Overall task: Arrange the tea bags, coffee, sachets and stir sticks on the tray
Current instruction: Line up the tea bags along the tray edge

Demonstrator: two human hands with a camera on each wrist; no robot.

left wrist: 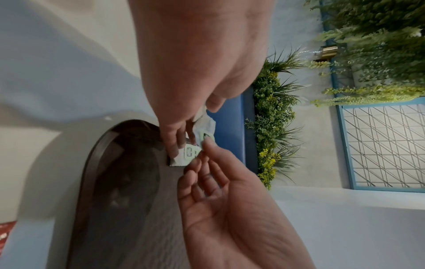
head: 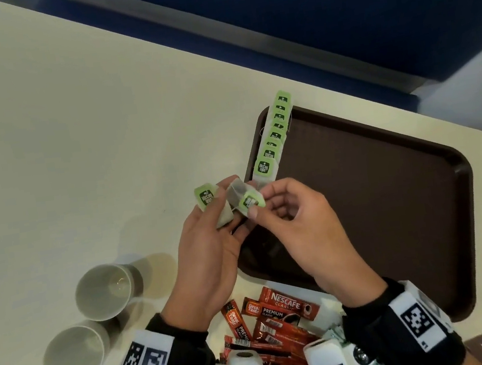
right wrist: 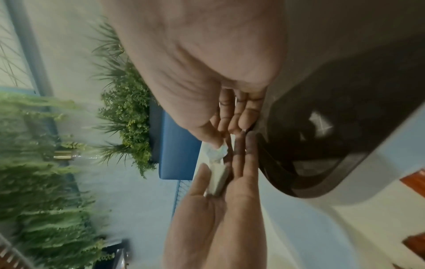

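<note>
A brown tray (head: 388, 193) lies on the right of the table. A row of several tea bags with green tags (head: 273, 138) runs along its left rim. My left hand (head: 218, 206) holds a small stack of tea bags (head: 222, 215) over the tray's near left corner, with one green tag (head: 206, 197) on top. My right hand (head: 259, 203) pinches a single tea bag (head: 239, 193) by its green tag (head: 251, 201), right beside the left hand's fingers. The right wrist view shows the stack (right wrist: 217, 180) between the left thumb and fingers. Red coffee sachets (head: 278, 315) lie in a heap between my wrists.
Two empty paper cups (head: 104, 292) (head: 72, 356) stand at the left of the cream table (head: 75, 143). Pale green-and-white sachets (head: 334, 334) lie by the coffee heap. A blue bench (head: 304, 20) runs behind the table's far edge. Most of the tray floor is bare.
</note>
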